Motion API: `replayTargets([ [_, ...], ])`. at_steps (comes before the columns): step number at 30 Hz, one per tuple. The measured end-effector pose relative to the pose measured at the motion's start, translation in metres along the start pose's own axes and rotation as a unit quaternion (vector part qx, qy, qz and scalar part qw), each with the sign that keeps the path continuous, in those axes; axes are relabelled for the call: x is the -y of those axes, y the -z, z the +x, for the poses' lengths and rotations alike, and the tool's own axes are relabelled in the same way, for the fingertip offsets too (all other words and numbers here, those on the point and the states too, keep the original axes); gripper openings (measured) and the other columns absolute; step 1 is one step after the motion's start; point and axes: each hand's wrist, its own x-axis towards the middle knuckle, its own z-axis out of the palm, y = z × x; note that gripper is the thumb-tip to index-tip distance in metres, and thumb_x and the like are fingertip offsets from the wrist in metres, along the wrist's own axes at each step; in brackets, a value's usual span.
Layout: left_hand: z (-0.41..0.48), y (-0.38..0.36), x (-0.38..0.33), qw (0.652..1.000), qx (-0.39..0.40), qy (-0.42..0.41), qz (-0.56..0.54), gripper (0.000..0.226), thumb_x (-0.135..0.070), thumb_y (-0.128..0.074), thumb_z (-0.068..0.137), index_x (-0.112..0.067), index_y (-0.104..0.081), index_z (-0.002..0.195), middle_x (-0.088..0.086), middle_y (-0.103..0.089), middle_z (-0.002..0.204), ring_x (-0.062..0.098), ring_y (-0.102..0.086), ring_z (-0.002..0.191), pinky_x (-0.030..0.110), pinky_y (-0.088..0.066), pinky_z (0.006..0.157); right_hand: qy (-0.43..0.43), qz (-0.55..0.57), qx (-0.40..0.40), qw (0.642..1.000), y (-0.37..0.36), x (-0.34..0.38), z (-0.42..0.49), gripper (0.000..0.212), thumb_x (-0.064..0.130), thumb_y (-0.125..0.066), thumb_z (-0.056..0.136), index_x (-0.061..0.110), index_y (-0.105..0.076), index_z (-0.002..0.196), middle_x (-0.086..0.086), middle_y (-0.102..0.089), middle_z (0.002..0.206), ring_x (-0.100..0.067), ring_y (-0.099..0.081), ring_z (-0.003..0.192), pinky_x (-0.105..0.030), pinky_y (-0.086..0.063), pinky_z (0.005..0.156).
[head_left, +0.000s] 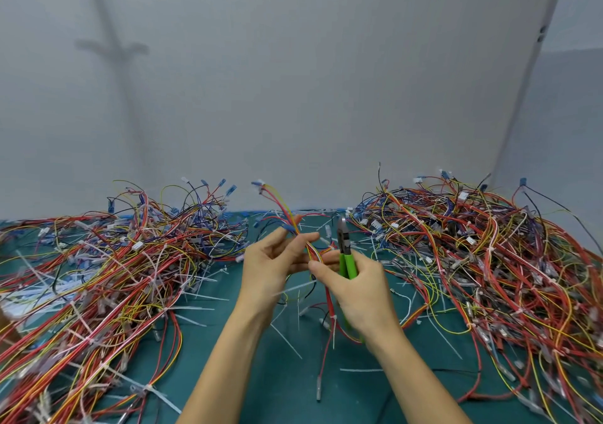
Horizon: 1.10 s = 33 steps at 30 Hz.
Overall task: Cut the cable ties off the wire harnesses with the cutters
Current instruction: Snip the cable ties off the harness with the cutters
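on the table [287, 387] a left pile of wires [98, 277] and a right pile of wires [473, 260] lie well apart. between them the left hand [270, 264] holds a small bunch [293, 224], just beside the right hand [359, 290], where the cutters [345, 247] stick up. loose ties [287, 342] lie below. a wall [293, 81] stands behind.

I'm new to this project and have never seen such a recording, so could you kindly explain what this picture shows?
There is no machine here: a person works with two bare hands. The single picture comes from a wide-angle camera worn on the person's head. It looks forward and down, so the forearms reach in from the bottom edge. The left hand holds a wire harness with its fingers. The right hand grips the green-handled cutters, tips pointing up beside the harness. On the green table lie a left pile and a right pile of harnesses, with loose white cable ties scattered between them. Behind is a plain grey wall.
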Motion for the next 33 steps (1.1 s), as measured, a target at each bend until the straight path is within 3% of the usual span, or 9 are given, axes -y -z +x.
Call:
replayTargets([
  [4, -0.001, -0.003, -0.002, 1.0, 0.017, -0.015, 0.007, 0.031, -0.007, -0.062, 0.092, -0.021, -0.073, 0.068, 0.014, -0.075, 0.093, 0.014, -0.069, 0.069, 0.025, -0.059, 0.069, -0.002, 0.022, -0.018, 1.0, 0.002, 0.002, 0.0, 0.008, 0.014, -0.079, 0.079, 0.015, -0.071, 0.081, 0.001, -0.074, 0.074, -0.013, -0.069, 0.071, -0.023, -0.055, 0.07],
  [8, 0.0, -0.007, -0.001, 1.0, -0.004, -0.01, -0.021, 0.02, -0.008, -0.055, 0.096, -0.019, -0.071, 0.093, 0.007, -0.076, 0.097, 0.021, -0.074, 0.074, 0.023, -0.059, 0.066, -0.02, 0.113, -0.042, 0.992, 0.002, 0.005, 0.0, 0.008, 0.006, -0.073, 0.084, 0.012, -0.07, 0.08, 0.006, -0.071, 0.062, 0.001, -0.061, 0.054, -0.012, -0.047, 0.055],
  [11, 0.001, -0.005, 0.0, 0.995, -0.089, -0.024, -0.031, 0.017, -0.011, -0.06, 0.094, -0.015, -0.07, 0.108, 0.007, -0.076, 0.08, 0.018, -0.071, 0.059, 0.02, -0.055, 0.053, -0.049, 0.17, -0.062, 0.982, 0.005, 0.006, 0.0, 0.01, 0.007, -0.069, 0.088, 0.012, -0.069, 0.08, 0.002, -0.07, 0.063, -0.003, -0.051, 0.048, -0.017, -0.045, 0.05],
  [15, 0.007, 0.008, 0.002, 0.964, -0.251, -0.067, -0.05, 0.023, -0.018, -0.053, 0.098, -0.016, -0.073, 0.087, 0.004, -0.066, 0.055, 0.01, -0.054, 0.039, 0.017, -0.04, 0.039, -0.086, 0.244, -0.081, 0.963, 0.012, 0.007, 0.004, 0.006, 0.008, -0.066, 0.09, 0.01, -0.068, 0.085, -0.002, -0.071, 0.069, -0.008, -0.045, 0.048, -0.02, -0.045, 0.05],
  [18, 0.008, 0.016, 0.006, 0.957, -0.281, -0.027, -0.06, 0.03, -0.021, -0.046, 0.099, -0.013, -0.066, 0.078, 0.001, -0.067, 0.055, 0.01, -0.056, 0.042, 0.018, -0.039, 0.041, -0.099, 0.29, -0.074, 0.949, 0.014, 0.007, 0.006, 0.006, 0.006, -0.062, 0.092, 0.007, -0.066, 0.088, -0.002, -0.073, 0.07, -0.007, -0.045, 0.047, -0.02, -0.043, 0.051],
  [21, 0.009, 0.015, 0.009, 0.972, -0.225, 0.056, -0.028, 0.029, -0.023, -0.046, 0.098, -0.012, -0.064, 0.079, 0.003, -0.074, 0.07, 0.014, -0.063, 0.056, 0.025, -0.045, 0.054, -0.115, 0.329, -0.058, 0.936, 0.015, 0.005, 0.007, 0.006, 0.007, -0.06, 0.093, 0.003, -0.065, 0.094, -0.003, -0.071, 0.07, -0.009, -0.044, 0.049, -0.022, -0.041, 0.052],
  [25, 0.004, 0.011, 0.007, 0.994, -0.038, 0.104, 0.011, 0.042, -0.035, -0.039, 0.097, -0.011, -0.072, 0.087, 0.005, -0.077, 0.092, 0.018, -0.069, 0.081, 0.031, -0.049, 0.077, -0.123, 0.372, -0.027, 0.92, 0.017, 0.002, 0.01, 0.012, 0.009, -0.059, 0.091, 0.0, -0.063, 0.098, -0.004, -0.066, 0.07, -0.011, -0.043, 0.049, -0.032, -0.036, 0.061],
  [29, 0.009, -0.007, -0.002, 0.972, 0.121, 0.167, 0.113, 0.034, -0.036, -0.046, 0.094, -0.014, -0.072, 0.093, -0.002, -0.074, 0.095, 0.011, -0.067, 0.09, 0.027, -0.048, 0.088, -0.125, 0.365, 0.018, 0.922, 0.016, 0.002, 0.009, 0.012, 0.015, -0.065, 0.077, 0.006, -0.07, 0.084, -0.004, -0.065, 0.068, -0.01, -0.047, 0.048, -0.03, -0.039, 0.059],
  [33, -0.005, -0.008, 0.006, 0.983, 0.16, 0.073, 0.061, 0.032, -0.025, -0.071, 0.08, -0.008, -0.073, 0.107, 0.007, -0.075, 0.101, 0.007, -0.068, 0.092, 0.014, -0.048, 0.079, -0.139, 0.345, 0.055, 0.926, 0.012, 0.003, 0.005, 0.01, 0.014, -0.067, 0.078, 0.013, -0.076, 0.073, -0.005, -0.068, 0.071, -0.01, -0.061, 0.057, -0.022, -0.049, 0.052],
])
